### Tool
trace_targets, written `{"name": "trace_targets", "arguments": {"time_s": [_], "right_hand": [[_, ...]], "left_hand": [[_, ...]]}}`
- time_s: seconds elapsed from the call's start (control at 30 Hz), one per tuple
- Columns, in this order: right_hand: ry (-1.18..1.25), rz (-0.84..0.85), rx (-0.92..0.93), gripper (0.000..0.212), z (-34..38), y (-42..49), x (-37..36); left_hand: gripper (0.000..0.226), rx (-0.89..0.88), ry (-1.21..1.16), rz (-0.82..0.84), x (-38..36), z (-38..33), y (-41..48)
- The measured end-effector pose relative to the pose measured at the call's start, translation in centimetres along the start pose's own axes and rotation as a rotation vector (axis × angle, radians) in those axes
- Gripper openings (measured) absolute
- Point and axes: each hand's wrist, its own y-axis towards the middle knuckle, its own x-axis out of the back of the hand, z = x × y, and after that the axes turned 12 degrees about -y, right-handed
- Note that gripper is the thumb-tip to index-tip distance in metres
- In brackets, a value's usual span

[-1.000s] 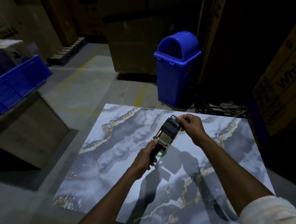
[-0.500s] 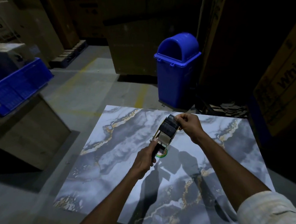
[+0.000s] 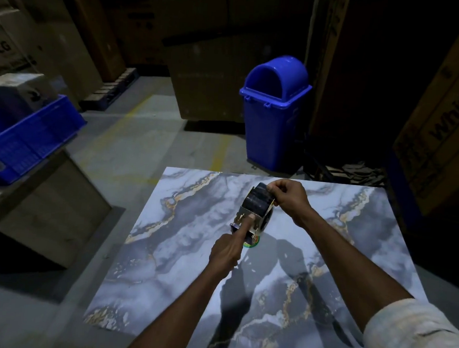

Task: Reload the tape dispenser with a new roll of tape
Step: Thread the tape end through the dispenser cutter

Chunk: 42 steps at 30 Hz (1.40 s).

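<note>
i've got the tape dispenser [image 3: 255, 216] up over the marble-patterned table [image 3: 188, 279], just past its middle and toward the far edge, tilted so its front end points away from me. my left hand [image 3: 225, 251] grips it from the near end – the lower fingers are curled round the handle, which my hand mostly hides, and my index finger [image 3: 245, 225] lies straight out along the pale metal plate on top. the roll of tape [image 3: 259, 200] sits in the dispenser, dark and shiny, at the far end. my right hand [image 3: 289, 198] comes in from the right and pinches the top of that roll between thumb and fingertips, the other fingers bent in close; whether i'm holding a loose end of tape or the roll itself i can't tell in this light. my pale sleeve [image 3: 415, 339] shows at the lower right. beyond the table stands a blue bin [image 3: 274, 117] with a domed lid, a blue crate [image 3: 27, 138] sits off to the left, and a big cardboard box [image 3: 444, 121] leans at the right.
</note>
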Motion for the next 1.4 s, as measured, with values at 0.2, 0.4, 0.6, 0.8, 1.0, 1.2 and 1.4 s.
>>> {"name": "trace_targets", "arguments": {"time_s": [0.2, 0.4, 0.6, 0.8, 1.0, 1.2, 1.4], "right_hand": [[0.062, 0.045, -0.029, 0.010, -0.5, -0.2, 0.9], [0.195, 0.172, -0.131, 0.006, 0.2, -0.8, 2.6], [0.289, 0.261, -0.305, 0.013, -0.1, -1.2, 4.2], [0.321, 0.281, -0.440, 0.014, -1.6, -1.6, 4.9], [0.216, -0.111, -0.301, 0.018, -3.5, -5.1, 5.2], [0.008, -0.383, -0.191, 0.049, -7.5, -16.3, 1.4], [0.472, 0.245, -0.388, 0.060, -6.3, -18.6, -1.7]], "left_hand": [[0.113, -0.021, 0.011, -0.007, -0.1, -0.1, -0.5], [0.096, -0.016, -0.040, 0.079, -0.1, 0.6, -0.7], [0.091, -0.011, -0.093, 0.207, -0.6, 1.4, -1.3], [0.099, 0.033, -0.052, 0.241, -1.4, 1.9, -1.7], [0.095, 0.108, -0.126, 0.295, -2.3, 2.3, -2.9], [0.088, 0.133, -0.265, 0.331, -3.6, 1.3, -3.4], [0.087, 0.073, -0.296, 0.394, -4.8, 0.9, -3.9]]}}
